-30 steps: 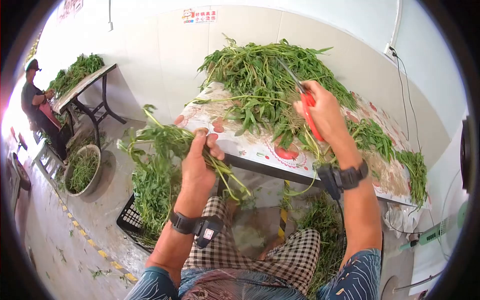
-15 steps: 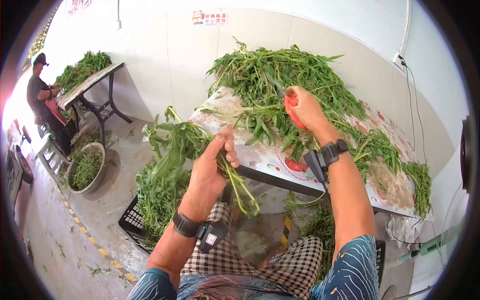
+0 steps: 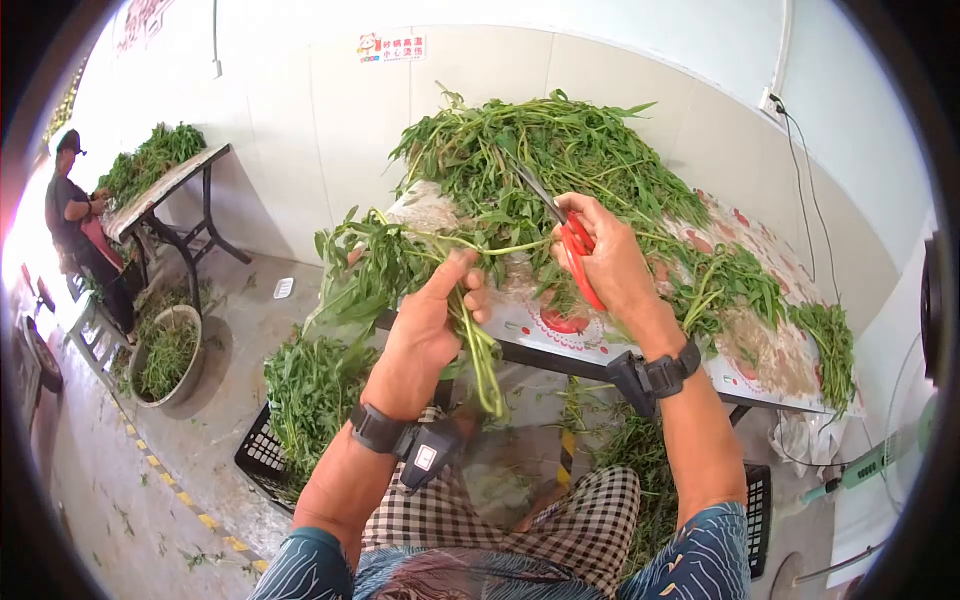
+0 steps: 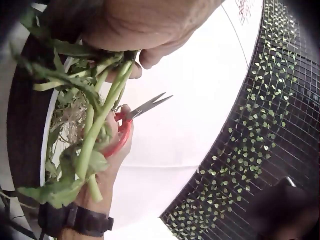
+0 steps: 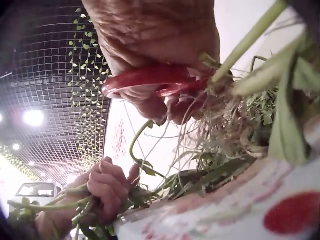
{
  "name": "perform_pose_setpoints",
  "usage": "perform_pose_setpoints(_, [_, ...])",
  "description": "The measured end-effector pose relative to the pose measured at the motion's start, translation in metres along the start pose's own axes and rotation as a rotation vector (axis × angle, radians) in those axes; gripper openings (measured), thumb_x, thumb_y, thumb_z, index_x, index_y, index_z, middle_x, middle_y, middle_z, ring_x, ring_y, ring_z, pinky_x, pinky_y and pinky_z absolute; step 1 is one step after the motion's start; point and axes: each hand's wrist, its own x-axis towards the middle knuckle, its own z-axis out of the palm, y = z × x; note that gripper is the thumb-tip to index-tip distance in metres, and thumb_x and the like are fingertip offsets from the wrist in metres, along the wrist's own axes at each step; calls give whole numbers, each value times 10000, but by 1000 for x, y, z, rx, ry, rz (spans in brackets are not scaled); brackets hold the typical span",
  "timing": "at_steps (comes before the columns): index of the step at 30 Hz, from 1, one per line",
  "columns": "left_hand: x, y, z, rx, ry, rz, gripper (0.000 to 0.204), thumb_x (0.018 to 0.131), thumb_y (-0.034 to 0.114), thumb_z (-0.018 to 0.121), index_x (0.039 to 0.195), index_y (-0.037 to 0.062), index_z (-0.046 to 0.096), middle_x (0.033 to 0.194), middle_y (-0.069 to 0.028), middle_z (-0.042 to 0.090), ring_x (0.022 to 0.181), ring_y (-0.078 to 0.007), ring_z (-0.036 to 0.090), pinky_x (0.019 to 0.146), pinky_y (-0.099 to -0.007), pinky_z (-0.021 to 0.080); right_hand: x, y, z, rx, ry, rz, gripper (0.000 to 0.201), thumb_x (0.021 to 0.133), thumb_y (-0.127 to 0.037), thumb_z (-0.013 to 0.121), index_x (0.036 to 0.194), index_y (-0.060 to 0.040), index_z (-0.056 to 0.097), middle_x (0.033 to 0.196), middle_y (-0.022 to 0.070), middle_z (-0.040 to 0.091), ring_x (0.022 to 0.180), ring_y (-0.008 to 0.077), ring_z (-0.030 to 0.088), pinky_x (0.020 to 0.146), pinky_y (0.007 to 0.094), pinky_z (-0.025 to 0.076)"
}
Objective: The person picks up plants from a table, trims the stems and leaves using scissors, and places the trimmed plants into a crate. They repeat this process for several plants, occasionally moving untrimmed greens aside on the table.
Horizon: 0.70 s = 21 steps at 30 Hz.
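My left hand (image 3: 428, 325) grips a bunch of leafy green stems (image 3: 372, 262); leaves spread out to the left, bare stem ends hang below the fist. The right hand (image 3: 615, 268) holds red-handled scissors (image 3: 574, 258), blades pointing up and left over the plant pile. Slightly parted scissor blades (image 4: 150, 106) show in the left wrist view. A long stem (image 3: 508, 247) stretches between the two hands, its right end beside the scissors. In the right wrist view, pale stringy roots (image 5: 220, 120) hang close to the red handles.
A large heap of greens (image 3: 540, 150) covers the back of the patterned table (image 3: 640, 345). Smaller bunches (image 3: 735, 280) lie at its right. A black crate (image 3: 262, 445) with greens stands below left, near a round basin (image 3: 190, 375). Another person (image 3: 78, 215) is at the far table.
My right hand has moved left with the scissors, closer to the left hand. The left hand has shifted slightly right with its bunch. A stem now spans the gap between the hands.
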Motion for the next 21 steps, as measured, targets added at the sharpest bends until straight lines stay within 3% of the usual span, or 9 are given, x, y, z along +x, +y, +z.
perform_pose_setpoints(5, [-3, -4, -1, -34, 39, -5, 162, 894, 209, 546, 974, 74, 506, 740, -7, 510, 578, -111, 448, 537, -279, 406, -11, -7, 4, 23, 25, -81, 390, 740, -83, 667, 1103, -102, 524, 862, 87, 608, 747, 151, 580, 708, 275, 479])
perform_pose_setpoints(8, [1, -6, -12, -130, 10, 20, 128, 891, 183, 550, 922, 63, 519, 738, -33, 526, 595, -134, 468, 525, -297, 415, -12, -8, 3, -77, -81, -62, 390, 770, -100, 647, 1129, -94, 496, 910, 90, 613, 773, 155, 599, 718, 286, 491])
perform_pose_setpoints(14, [-7, -9, -15, -98, 46, 129, 122, 898, 164, 533, 974, 72, 508, 772, -40, 530, 628, -136, 475, 536, -294, 416, -27, -20, -30, 670, -52, 130, 438, 918, -359, 464, 1218, -43, 425, 1020, 110, 595, 881, 171, 595, 695, 280, 498])
perform_pose_setpoints(16, [-6, -10, -15, -118, 52, 138, 132, 900, 163, 532, 999, 85, 495, 774, -41, 526, 631, -136, 473, 538, -293, 415, -50, -29, -44, 683, -240, 156, 493, 928, -423, 397, 1230, -34, 418, 1042, 112, 588, 917, 171, 578, 673, 258, 490])
perform_pose_setpoints(18, [-6, -10, -15, -131, 36, 145, 143, 901, 164, 530, 1018, 97, 483, 777, -42, 521, 636, -136, 470, 543, -291, 413, -58, -33, -54, 643, -428, 328, 537, 932, -467, 353, 1238, -30, 415, 1035, 102, 586, 918, 163, 568, 647, 241, 482])
perform_pose_setpoints(20, [-8, -11, -15, -136, 1, 149, 152, 901, 165, 530, 1030, 106, 474, 782, -40, 514, 642, -135, 466, 550, -287, 411, -60, -33, -59, 545, -608, 647, 562, 930, -491, 332, 1241, -31, 416, 998, 80, 588, 885, 149, 564, 616, 232, 473])
perform_pose_setpoints(21, [-8, -12, -16, -137, -19, 153, 149, 902, 164, 529, 1028, 106, 475, 786, -39, 510, 646, -133, 464, 553, -285, 410, -63, -36, -56, 568, -598, 725, 465, 929, -414, 398, 1216, -49, 438, 900, 48, 577, 767, 131, 562, 561, 244, 464])
